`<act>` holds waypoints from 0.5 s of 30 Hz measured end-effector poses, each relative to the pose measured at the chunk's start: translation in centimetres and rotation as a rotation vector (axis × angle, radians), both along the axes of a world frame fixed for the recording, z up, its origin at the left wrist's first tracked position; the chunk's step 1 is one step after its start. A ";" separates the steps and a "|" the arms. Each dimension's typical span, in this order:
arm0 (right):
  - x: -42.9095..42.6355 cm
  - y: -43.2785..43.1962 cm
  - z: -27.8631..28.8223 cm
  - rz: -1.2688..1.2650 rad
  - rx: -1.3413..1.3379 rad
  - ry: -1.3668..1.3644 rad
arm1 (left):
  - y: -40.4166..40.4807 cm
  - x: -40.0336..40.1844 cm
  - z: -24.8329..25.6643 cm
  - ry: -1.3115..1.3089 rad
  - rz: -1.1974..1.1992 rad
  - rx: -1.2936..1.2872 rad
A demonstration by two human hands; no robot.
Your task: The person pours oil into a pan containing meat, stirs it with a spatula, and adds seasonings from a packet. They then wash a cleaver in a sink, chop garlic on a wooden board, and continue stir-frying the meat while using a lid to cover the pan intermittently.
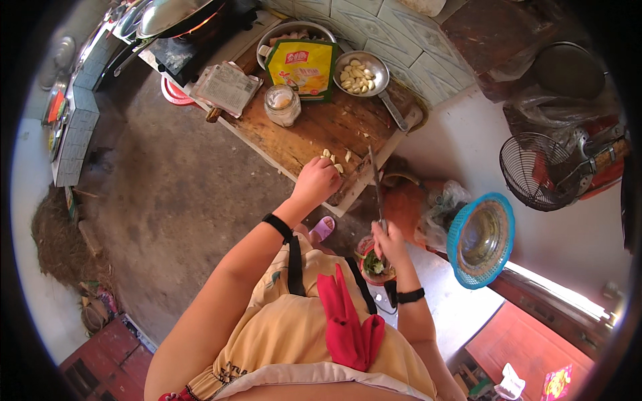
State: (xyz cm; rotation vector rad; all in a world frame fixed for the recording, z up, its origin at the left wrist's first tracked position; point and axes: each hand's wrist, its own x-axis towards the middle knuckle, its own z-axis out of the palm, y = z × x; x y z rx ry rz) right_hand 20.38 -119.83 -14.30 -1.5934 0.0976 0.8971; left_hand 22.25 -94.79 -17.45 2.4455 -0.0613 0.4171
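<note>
My left hand [321, 176] rests at the near edge of a wooden cutting board [321, 133], its fingertips at several peeled garlic cloves [333, 158]. Whether it grips a clove cannot be told. Off the board's right edge, my right hand [388, 242] is closed around the handle of a knife [377, 185], whose blade points away from me. A metal ladle or small pan [383, 70] full of garlic cloves stands at the board's back right. A glass jar [282, 106] stands left of it, by a yellow and green packet [302, 70] leaning on a metal bowl [296, 25].
A printed packet [228, 89] lies at the board's left. A wok [175, 17] sits on the stove at the upper left, with flame glowing under it. At the right hang a wire strainer [534, 170] and a blue plastic basket [481, 240]. A bin with greens [373, 263] stands below my right hand.
</note>
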 end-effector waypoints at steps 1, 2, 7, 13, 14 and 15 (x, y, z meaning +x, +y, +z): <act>1.0 0.5 -0.4 -0.021 0.035 -0.004 | 0.4 -0.3 0.7 -0.001 0.002 0.010; 2.1 0.8 -0.5 -0.035 0.040 0.022 | 0.7 -0.5 1.4 0.031 0.015 -0.036; 5.2 2.2 -0.2 -0.024 0.079 0.168 | 2.0 -0.5 0.2 0.163 0.084 -0.203; 3.8 0.4 0.3 0.141 0.122 0.360 | 1.8 0.5 0.7 0.124 0.229 -0.248; 3.5 -0.4 0.3 0.201 0.164 0.398 | 2.1 0.3 0.9 0.169 0.259 -0.305; 3.0 -0.8 0.5 0.203 0.166 0.399 | 2.8 0.1 0.6 0.169 0.261 -0.302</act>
